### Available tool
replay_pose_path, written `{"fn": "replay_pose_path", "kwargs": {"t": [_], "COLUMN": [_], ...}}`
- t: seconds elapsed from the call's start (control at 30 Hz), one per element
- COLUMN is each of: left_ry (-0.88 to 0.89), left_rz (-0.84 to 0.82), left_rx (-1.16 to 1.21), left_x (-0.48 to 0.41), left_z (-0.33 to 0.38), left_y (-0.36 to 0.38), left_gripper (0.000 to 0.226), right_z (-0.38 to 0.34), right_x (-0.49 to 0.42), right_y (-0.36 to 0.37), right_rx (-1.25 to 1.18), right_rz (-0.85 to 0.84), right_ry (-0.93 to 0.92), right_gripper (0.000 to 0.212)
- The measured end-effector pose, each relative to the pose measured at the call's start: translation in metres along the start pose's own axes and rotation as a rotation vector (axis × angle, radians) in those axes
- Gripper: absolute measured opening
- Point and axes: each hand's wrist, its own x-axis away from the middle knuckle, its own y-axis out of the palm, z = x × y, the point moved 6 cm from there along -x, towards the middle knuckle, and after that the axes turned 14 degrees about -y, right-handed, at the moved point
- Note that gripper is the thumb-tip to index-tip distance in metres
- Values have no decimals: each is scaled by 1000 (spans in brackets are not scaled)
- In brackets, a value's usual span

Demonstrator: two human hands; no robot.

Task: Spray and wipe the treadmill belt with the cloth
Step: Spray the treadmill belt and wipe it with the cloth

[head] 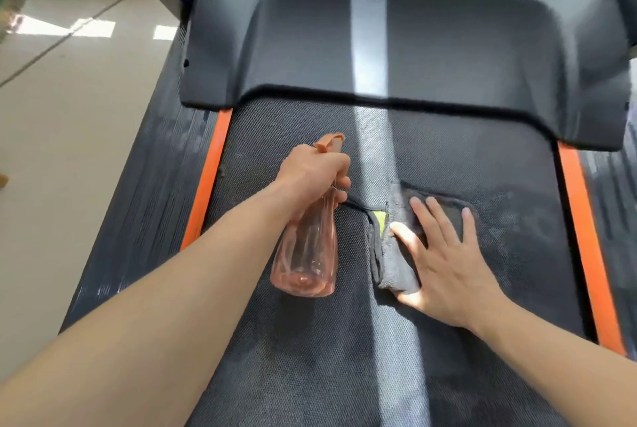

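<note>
Bare forearms reach in from 7 and 5 o'clock over the belt (310, 357). One stretches long to the left hand (315, 171), whose fingers are curled round the neck of a see-through orange bottle (306, 254). Its nozzle points to 12 o'clock and its body tilts back toward 6, held above the belt. At 3 o'clock of the bottle, the right hand (444, 264) lies flat, fingers straight and spread toward 11 o'clock, pressing on a folded grey cloth (396, 268). That cloth sits just right of the belt's middle, with a yellow-green tag showing at its left fold. A stripe of sunlight runs from 12 to 6 o'clock between the hands.

At 12 o'clock the black cover (396, 47) hangs over the belt's front end. Orange strips edge the belt at 9 o'clock (206, 182) and 3 o'clock (582, 220). A band of belt lies between cloth and right strip, and more runs on toward 6 o'clock. Pale floor (69, 151) lies beyond the left rail.
</note>
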Motion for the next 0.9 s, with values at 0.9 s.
{"fn": "replay_pose_path", "kwargs": {"t": [0.9], "left_ry": [-84], "left_rz": [-73], "left_rx": [-253], "left_x": [7], "left_z": [-25], "left_y": [9], "left_gripper": [6], "right_z": [6], "right_x": [4], "right_y": [9], "right_rx": [-69], "right_rz": [200], "right_ry": [11], "right_gripper": [101]}}
